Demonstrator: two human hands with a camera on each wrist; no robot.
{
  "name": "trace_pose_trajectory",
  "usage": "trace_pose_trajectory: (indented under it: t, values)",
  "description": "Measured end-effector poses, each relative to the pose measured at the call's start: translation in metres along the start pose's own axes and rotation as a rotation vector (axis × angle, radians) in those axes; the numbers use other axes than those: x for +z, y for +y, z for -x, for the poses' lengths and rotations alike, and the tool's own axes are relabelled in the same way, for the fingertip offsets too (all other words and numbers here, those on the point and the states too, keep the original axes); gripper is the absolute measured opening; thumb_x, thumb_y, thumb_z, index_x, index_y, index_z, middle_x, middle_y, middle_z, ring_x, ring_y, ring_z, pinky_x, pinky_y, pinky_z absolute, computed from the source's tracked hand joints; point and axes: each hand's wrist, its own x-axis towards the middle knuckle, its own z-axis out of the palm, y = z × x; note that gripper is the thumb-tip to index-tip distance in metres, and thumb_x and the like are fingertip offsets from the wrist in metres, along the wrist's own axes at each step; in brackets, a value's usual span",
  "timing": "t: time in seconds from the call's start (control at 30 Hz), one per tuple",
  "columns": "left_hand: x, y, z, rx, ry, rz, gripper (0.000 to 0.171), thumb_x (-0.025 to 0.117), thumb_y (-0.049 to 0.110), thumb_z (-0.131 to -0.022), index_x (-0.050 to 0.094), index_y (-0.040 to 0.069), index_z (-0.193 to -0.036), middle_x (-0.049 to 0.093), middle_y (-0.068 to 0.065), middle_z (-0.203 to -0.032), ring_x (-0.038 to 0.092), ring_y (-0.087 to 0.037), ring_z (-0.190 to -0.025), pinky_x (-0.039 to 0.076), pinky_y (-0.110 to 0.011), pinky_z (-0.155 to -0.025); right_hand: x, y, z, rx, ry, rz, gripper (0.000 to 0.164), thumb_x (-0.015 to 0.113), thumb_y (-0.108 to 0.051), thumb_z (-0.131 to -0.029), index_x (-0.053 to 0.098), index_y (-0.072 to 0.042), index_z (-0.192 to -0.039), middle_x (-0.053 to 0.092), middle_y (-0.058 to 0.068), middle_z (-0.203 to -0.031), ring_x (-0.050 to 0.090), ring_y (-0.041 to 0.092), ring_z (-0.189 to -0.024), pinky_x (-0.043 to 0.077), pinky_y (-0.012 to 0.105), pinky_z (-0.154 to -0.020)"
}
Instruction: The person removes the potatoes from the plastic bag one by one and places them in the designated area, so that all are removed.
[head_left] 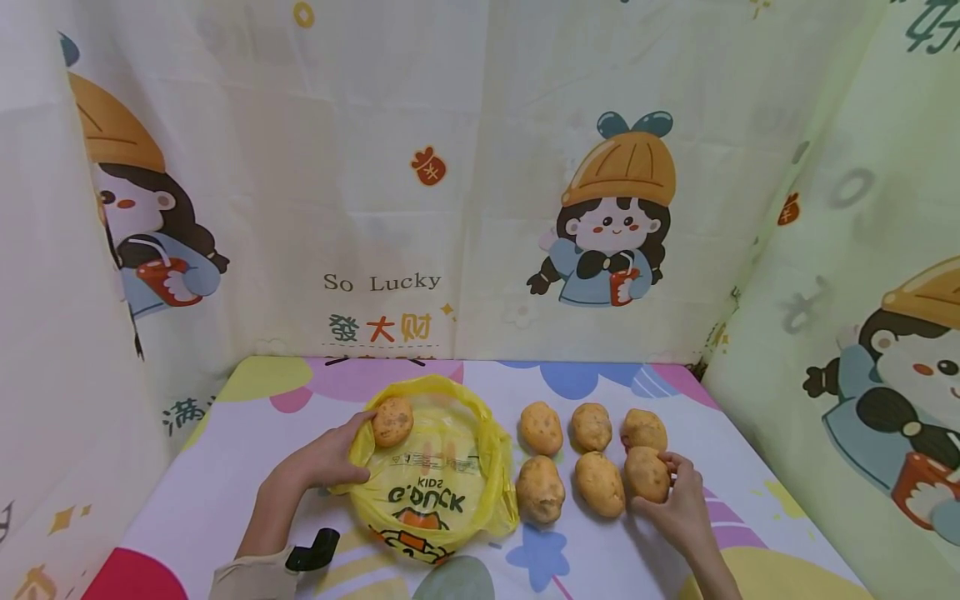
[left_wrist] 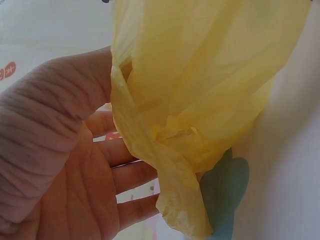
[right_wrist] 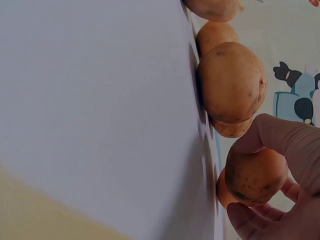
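Observation:
A yellow plastic bag with a printed duck lies with its mouth spread wide. At its left side my left hand holds the bag's edge, thumb toward the opening and fingers partly hidden behind the film in the left wrist view. One potato is just within the left rim, close by those fingertips. On the right, my right hand grips another potato between thumb and fingers, at the near right end of the potato group. In the right wrist view this gripped potato shows dark marks.
Several more potatoes stand in two rows right of the bag, among them a far-row potato and a near-row potato. The nearest one sits close to the bag's rim. A patterned cloth covers the table, with printed curtains around it.

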Motion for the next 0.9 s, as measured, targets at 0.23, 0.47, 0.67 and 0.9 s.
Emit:
trace_pose_trajectory:
  t: [0.23,0.47,0.67,0.9]
  values:
    - [0.000,0.001,0.000,0.008,0.004,0.004,0.097,0.081,0.010,-0.074,0.030,0.000,-0.156,0.053,-0.024,-0.138,0.053,-0.027,-0.101,0.046,-0.042,-0.085,-0.002,0.003,0.000,0.022,-0.093,0.021,0.090,0.084,0.002,-0.063,0.034,0.013,-0.137,0.042,0.037,-0.126,0.043,0.048,-0.118,0.038,0.059,-0.098]
    - [0.001,-0.001,-0.001,-0.017,0.002,-0.001,0.096,0.082,0.011,-0.075,0.031,0.002,-0.156,0.053,-0.022,-0.139,0.053,-0.026,-0.101,0.046,-0.041,-0.085,-0.002,0.004,-0.001,0.001,-0.121,0.033,0.093,0.084,0.003,-0.062,0.030,0.014,-0.137,0.040,0.039,-0.128,0.039,0.050,-0.121,0.036,0.062,-0.101]
    - [0.001,-0.001,0.000,-0.003,0.003,0.006,0.097,0.081,0.010,-0.074,0.030,0.000,-0.156,0.052,-0.024,-0.140,0.054,-0.026,-0.101,0.046,-0.041,-0.084,-0.001,0.000,0.001,-0.026,-0.129,0.067,0.100,0.086,-0.001,-0.058,0.028,0.015,-0.138,0.042,0.038,-0.123,0.040,0.048,-0.117,0.038,0.059,-0.097]
    - [0.000,0.001,0.001,0.009,0.005,0.018,0.099,0.080,0.008,-0.072,0.030,-0.001,-0.156,0.053,-0.024,-0.140,0.054,-0.025,-0.099,0.047,-0.040,-0.083,-0.005,-0.006,0.003,-0.019,-0.153,0.091,0.105,0.088,-0.008,-0.062,0.024,0.015,-0.142,0.041,0.040,-0.126,0.037,0.050,-0.119,0.037,0.061,-0.098]
